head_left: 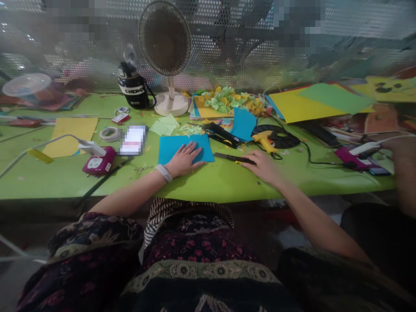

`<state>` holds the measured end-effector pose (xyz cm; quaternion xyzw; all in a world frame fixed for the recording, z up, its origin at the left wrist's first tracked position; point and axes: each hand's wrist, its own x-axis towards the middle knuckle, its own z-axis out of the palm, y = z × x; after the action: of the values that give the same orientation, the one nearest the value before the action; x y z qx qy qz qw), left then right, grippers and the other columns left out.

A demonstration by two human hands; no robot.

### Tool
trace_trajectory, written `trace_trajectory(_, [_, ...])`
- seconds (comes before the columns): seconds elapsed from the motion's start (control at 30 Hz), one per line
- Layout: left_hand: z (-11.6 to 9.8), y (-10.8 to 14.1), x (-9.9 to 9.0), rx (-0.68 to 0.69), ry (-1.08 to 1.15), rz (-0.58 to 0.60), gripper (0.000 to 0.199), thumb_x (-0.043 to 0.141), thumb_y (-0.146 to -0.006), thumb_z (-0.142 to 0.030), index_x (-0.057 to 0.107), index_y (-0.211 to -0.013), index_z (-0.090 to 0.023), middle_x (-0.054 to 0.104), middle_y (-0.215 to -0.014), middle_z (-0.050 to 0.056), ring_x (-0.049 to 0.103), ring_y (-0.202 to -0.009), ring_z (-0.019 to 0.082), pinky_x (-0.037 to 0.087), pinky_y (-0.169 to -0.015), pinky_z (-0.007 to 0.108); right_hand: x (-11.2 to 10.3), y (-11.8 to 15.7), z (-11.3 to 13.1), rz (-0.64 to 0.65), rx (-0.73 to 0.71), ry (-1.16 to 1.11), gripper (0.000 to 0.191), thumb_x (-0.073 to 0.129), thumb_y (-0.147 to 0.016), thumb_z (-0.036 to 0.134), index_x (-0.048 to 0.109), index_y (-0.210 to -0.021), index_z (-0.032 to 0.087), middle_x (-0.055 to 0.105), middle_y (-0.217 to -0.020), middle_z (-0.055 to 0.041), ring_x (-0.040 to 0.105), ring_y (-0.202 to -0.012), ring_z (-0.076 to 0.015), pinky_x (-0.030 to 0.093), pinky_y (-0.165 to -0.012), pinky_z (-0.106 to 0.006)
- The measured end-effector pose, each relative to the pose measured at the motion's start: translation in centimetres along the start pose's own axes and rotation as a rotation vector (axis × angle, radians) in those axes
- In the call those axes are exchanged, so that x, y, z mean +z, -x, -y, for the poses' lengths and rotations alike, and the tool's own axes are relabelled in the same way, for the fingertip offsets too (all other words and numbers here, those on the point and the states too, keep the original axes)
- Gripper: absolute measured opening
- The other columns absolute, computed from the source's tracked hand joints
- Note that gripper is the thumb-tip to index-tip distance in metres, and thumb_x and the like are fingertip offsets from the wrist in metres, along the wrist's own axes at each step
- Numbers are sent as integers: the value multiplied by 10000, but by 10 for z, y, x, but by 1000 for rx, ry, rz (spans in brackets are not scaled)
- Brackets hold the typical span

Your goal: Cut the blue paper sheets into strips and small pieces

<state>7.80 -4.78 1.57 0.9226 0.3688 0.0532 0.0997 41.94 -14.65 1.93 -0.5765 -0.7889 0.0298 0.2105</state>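
On the green tabletop (195,186), a heap of cut yellow and green paper scraps (224,102) sits finished at the back. A squarish blue card sheet (172,145) lies flat at front centre, no long axis, no visible cuts. The left hand (183,159) presses it, fingers spread, not gripping. The right hand (263,167) lies open, fingertips at a utility knife (234,158) pointing left, not gripped.

A green tabletop (208,186) carries blue card (169,149) under the left hand (184,159), a box cutter (227,158) (yellow-marked) at the right hand (264,168), and a glue gun (264,141) just beyond it.
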Motion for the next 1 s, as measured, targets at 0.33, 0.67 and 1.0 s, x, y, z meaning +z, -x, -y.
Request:
trace_trajectory(0.33, [-4, 1, -3, -11, -18, 17, 769, 314, -1031, -663, 371, -1608, -159, 217, -1717, 132, 139, -1606, 290, 118, -1306, 468, -1, 0, -1, 7, -2, 11, 337, 565, -998, 441, 780, -1195, 273, 694, -1055, -121, 657, -1033, -321, 539, -931, -529])
trace_trajectory(0.67, [-4, 1, -4, -13, -7, 34, 774, 297, -1028, -669, 364, -1612, -165, 222, -1716, 126, 138, -1607, 285, 119, -1306, 475, -1, 2, -1, 2, 18, -29, 355, 562, -994, 467, 777, -1208, 282, 697, -1055, -120, 657, -1024, -321, 537, -932, -540])
trace_trajectory(1.0, [-5, 1, -5, -20, -9, 44, 780, 298, -1030, -665, 360, -1613, -150, 218, -1717, 136, 134, -1607, 291, 108, -1306, 468, -3, 0, -1, 26, 12, 2, 354, 567, -993, 457, 780, -1206, 270, 704, -1065, -127, 660, -1031, -326, 540, -934, -541])
